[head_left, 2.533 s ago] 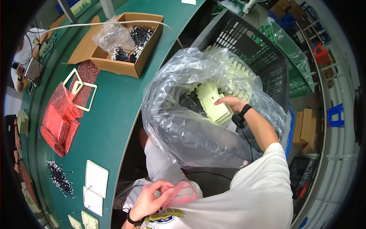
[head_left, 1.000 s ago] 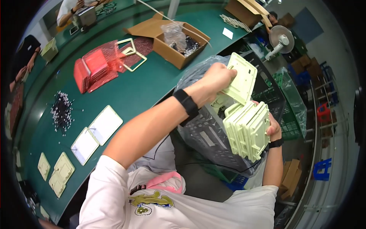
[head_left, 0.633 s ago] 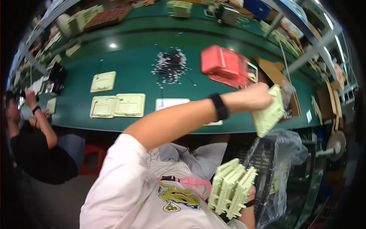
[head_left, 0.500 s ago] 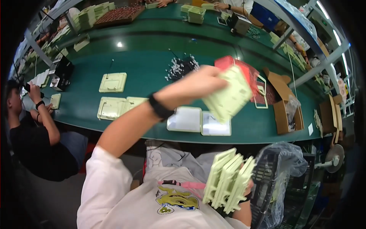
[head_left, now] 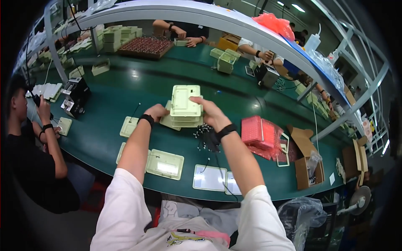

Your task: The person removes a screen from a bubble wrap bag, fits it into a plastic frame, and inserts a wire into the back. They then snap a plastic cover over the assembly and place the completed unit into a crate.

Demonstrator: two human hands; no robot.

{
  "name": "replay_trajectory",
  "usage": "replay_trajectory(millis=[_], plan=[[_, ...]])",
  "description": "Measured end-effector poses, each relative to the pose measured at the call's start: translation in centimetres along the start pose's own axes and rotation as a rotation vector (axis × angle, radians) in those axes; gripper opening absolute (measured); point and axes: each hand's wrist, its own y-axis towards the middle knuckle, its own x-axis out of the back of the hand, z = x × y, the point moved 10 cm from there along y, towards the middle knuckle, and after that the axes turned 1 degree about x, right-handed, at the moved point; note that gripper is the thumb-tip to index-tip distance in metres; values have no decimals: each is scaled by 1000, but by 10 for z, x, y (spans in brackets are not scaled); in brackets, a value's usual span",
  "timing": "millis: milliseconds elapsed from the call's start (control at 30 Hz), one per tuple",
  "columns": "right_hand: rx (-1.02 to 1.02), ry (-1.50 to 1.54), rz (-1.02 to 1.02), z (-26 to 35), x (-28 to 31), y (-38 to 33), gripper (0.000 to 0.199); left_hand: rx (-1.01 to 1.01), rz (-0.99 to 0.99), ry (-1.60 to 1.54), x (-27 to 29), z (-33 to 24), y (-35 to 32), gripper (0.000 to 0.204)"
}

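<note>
Both my arms reach out over the green workbench. A stack of pale green plastic housings (head_left: 185, 100) hangs above the bench, and my right hand (head_left: 212, 113) is closed on its right side, thumb on the top housing. On the other side my left hand (head_left: 156, 113) is closed on the edge of a separate, tilted pale green plastic panel (head_left: 167, 120), partly hidden behind the stack. Its fingertips are mostly out of sight. Just right of and below the stack lies a bundle of black wires (head_left: 208, 138) with small white ends.
Nearer me lie an open pale green housing (head_left: 165, 164) and a white-faced panel (head_left: 209, 178). To the right sit a red plastic bag (head_left: 261, 136) and an open cardboard box (head_left: 309, 169). A metal shelf frame (head_left: 167, 16) spans overhead. A co-worker (head_left: 39, 163) sits at left.
Both hands have moved forward over the bench. The stack has come up from beside my body at lower right, and the left hand's panel has swung left to beside it. The view has shifted.
</note>
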Motion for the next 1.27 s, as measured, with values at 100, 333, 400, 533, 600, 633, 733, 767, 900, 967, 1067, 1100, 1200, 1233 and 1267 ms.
replay_trajectory(millis=[100, 333, 400, 533, 600, 633, 733, 767, 900, 967, 1067, 1100, 1200, 1233, 1267], plan=[[-27, 76, -35, -22, 13, 30, 60, -28, -36, 272, -9, -32, -11, 35], [-56, 62, 7, -42, 25, 49, 68, -340, -131, 942, 49, -79, -83, 36], [-114, -18, -26, -40, 29, 40, 70, -313, -148, 978, 52, -67, -121, 42], [-180, -231, -85, -39, 25, 30, 76, -248, -194, 1069, 50, -24, -173, 61], [-180, -310, -98, -39, 27, 31, 77, -151, -161, 1079, 51, 5, -170, 74], [-188, -307, -89, -40, 24, 29, 77, -139, -162, 1078, 56, 13, -170, 74], [-196, -363, -107, -34, 20, 26, 74, -154, -193, 1020, 86, 27, -170, 73], [-202, -359, -96, -35, 18, 25, 74, -141, -197, 1022, 96, 34, -171, 73], [-201, -382, -147, -37, 28, 22, 74, -71, -353, 1010, 155, 60, -181, 74], [-192, -397, -157, -35, 30, 23, 74, -43, -420, 969, 189, 74, -191, 71], [-184, -405, -170, -39, 30, 27, 75, -3, -488, 948, 225, 96, -203, 70], [-176, -408, -174, -40, 30, 28, 75, 23, -528, 948, 237, 103, -208, 70], [-170, -423, -197, -38, 35, 26, 76, 19, -652, 994, 236, 103, -219, 68], [-166, -435, -199, -37, 33, 25, 77, -6, -753, 1040, 234, 97, -230, 66], [-162, -446, -202, -35, 33, 24, 78, -13, -732, 1041, 224, 97, -224, 66]])
